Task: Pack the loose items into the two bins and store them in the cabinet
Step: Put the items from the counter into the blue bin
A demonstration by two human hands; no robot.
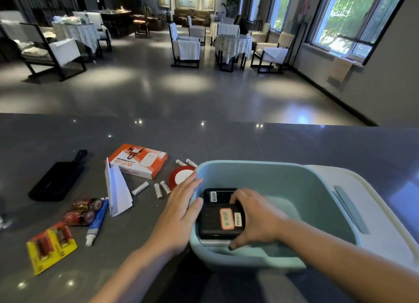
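Worktop [249, 143]: dark grey speckled surface carrying both bins and the loose items.
Blue bin [283, 184]: stands at the near edge of the worktop, right of the loose items, open side up.
White bin [371, 212]: touches the blue bin's right side; only its rim and near wall show.
Right hand [256, 216]: reaches into the blue bin, thumb and fingers curled around a black device.
Black device [221, 221]: lies flat low inside the blue bin against its left wall, with a red-edged label and a white tag reading LW349; a second black device [218, 195] lies just behind it.
Left hand [179, 209]: fingers straight and slightly spread, resting on the outer left wall and rim of the blue bin, holding nothing.
Orange box [138, 160]: marked WIFI, lies flat left of the bin.
Red-and-white disc [179, 175]: lies between the box and the bin, partly behind the left hand.
White batteries [158, 189]: scattered loose near the disc.
Folded paper [116, 189]: stands tented beside the box.
Black pouch [59, 180]: far left.
Blue tube [96, 223]: lies beside red battery packs [81, 209].
Yellow battery card [51, 248]: nearest the worktop's front edge.
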